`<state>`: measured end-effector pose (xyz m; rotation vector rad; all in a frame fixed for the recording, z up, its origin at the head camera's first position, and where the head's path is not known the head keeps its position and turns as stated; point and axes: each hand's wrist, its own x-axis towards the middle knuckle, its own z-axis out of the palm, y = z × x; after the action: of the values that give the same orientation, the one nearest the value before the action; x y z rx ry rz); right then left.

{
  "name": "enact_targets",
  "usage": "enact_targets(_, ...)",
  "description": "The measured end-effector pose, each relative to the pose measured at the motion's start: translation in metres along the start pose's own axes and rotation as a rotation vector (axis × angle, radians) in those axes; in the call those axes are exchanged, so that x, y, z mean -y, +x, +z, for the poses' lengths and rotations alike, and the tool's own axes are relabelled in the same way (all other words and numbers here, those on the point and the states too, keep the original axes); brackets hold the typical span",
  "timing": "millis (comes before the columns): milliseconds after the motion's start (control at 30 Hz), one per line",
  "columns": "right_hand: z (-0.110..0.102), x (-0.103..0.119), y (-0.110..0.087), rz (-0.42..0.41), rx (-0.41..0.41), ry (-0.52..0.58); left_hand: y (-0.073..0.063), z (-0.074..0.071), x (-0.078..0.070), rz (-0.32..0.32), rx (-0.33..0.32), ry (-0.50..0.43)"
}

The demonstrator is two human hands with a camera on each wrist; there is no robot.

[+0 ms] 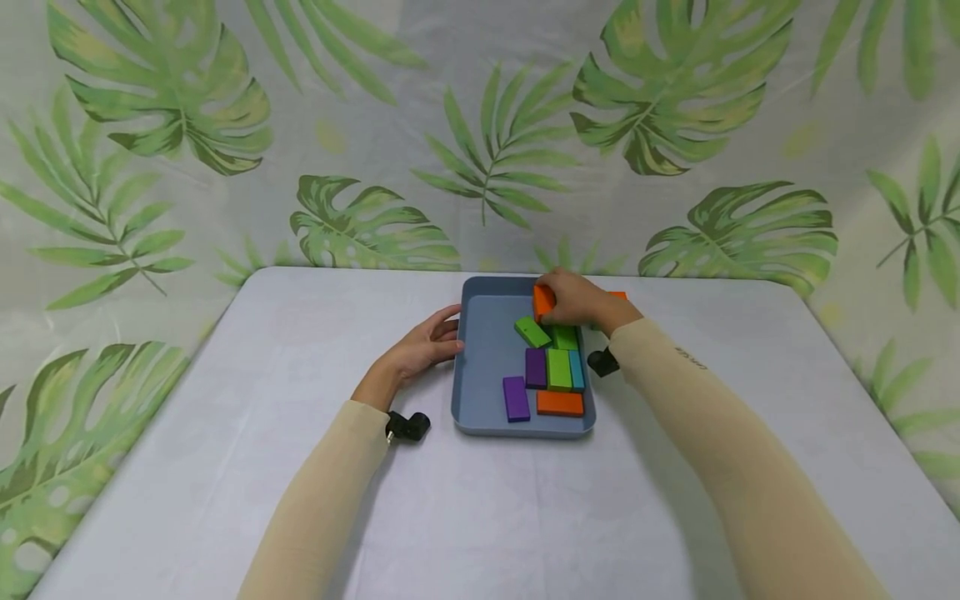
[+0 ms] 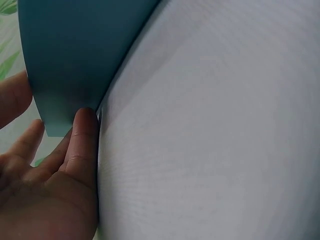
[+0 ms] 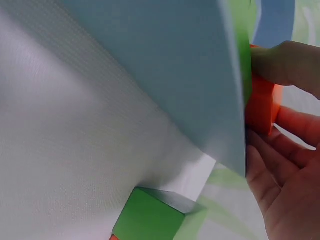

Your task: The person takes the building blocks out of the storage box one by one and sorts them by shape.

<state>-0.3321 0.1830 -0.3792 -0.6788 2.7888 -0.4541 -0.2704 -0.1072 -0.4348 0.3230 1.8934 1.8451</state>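
A shallow blue-grey tray (image 1: 487, 375) lies on the table with several coloured blocks along its right side. My right hand (image 1: 573, 298) reaches over the far right corner and pinches an orange block (image 1: 543, 303) between thumb and fingers; the right wrist view shows this orange block (image 3: 262, 102) just behind the tray wall. Near it inside the tray are a tilted green block (image 1: 532, 332) and another green block (image 1: 565, 337). My left hand (image 1: 420, 346) rests against the tray's left wall, its fingers extended, and the left wrist view shows fingertips (image 2: 85, 120) at that wall.
Nearer in the tray lie purple blocks (image 1: 516, 398), a green block (image 1: 558, 370), a blue block (image 1: 576, 370) and an orange block (image 1: 560, 404). Outside the tray, past the right hand, an orange piece (image 1: 618, 295) shows; a green block (image 3: 150, 215) stands on the white cloth.
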Motion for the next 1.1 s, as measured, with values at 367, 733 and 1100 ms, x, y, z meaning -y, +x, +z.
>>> enact_targets(367,-0.011,-0.001,-0.012,-0.004,-0.059,0.04,0.0,0.002,-0.001,0.011,0.013,-0.008)
enact_targets(733,-0.024,-0.008,-0.029,-0.033,-0.084,0.07,-0.003,0.001,-0.001,0.002,0.002,-0.042)
enact_targets(1100,-0.045,-0.022,-0.038,-0.009,-0.146,0.089,-0.002,0.001,0.0,-0.005,-0.025,-0.049)
